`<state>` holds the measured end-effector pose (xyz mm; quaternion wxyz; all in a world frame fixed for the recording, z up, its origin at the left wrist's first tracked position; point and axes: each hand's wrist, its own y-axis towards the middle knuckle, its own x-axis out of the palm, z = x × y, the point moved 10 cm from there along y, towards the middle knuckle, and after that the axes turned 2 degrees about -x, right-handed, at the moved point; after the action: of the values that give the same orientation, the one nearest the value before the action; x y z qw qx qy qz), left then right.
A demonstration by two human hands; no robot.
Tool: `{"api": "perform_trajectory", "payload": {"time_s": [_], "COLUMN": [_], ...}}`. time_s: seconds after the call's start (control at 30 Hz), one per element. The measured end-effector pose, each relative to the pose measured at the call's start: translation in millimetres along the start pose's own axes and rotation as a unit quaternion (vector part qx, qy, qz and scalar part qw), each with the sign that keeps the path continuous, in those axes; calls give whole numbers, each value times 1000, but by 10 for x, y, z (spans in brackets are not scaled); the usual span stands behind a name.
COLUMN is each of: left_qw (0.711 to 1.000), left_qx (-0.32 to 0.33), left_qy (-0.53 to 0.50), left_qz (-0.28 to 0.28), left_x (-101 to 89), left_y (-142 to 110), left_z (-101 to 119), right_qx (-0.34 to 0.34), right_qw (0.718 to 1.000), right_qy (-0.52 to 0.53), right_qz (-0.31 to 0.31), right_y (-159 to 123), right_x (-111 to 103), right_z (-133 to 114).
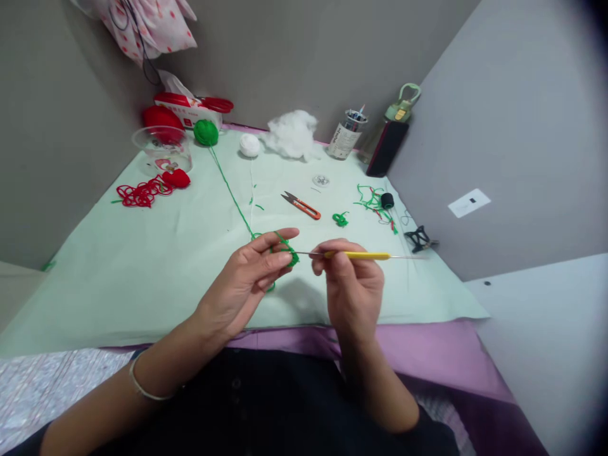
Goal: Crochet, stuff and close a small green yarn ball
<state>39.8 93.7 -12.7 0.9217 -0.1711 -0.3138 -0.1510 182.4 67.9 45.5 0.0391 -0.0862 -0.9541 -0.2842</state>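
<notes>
My left hand [254,272] pinches a small green crochet piece [292,258] between thumb and fingers. A strand of green yarn [232,195] runs over its raised index finger and back to the green yarn ball [206,133]. In my right hand [354,278] is a crochet hook [365,256] with a yellow handle, held like a pen and nearly level. The metal shaft points left, and its tip meets the green piece; the exact stitch is too small to make out. Fingers hide much of the piece.
Orange thread snips [304,206] and a small green crocheted bit [340,219] lie beyond my hands. Red yarn [142,192], a clear plastic cup [166,152], a white yarn ball [249,145] and stuffing [293,134] stand leftward and behind. Rightward are yarn scraps [373,201], a phone [388,149] and a black clip [418,239].
</notes>
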Motion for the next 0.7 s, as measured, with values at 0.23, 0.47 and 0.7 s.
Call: {"api": "perform_trajectory", "payload": {"time_s": [0.23, 0.47, 0.7], "left_qw": [991, 985, 953], "left_qx": [57, 83, 152], "left_qy": [124, 152, 252], "left_qz": [2, 21, 71], "left_x": [37, -32, -61], "left_y": [-47, -53, -106], "left_z": [70, 138, 237], "right_qx": [58, 57, -222], "right_qw": [997, 997, 923], "right_qy": [51, 51, -303], "right_qz": [7, -18, -87], "right_y": [-10, 21, -226], "right_x": [12, 29, 269], "right_z": [163, 95, -327]}}
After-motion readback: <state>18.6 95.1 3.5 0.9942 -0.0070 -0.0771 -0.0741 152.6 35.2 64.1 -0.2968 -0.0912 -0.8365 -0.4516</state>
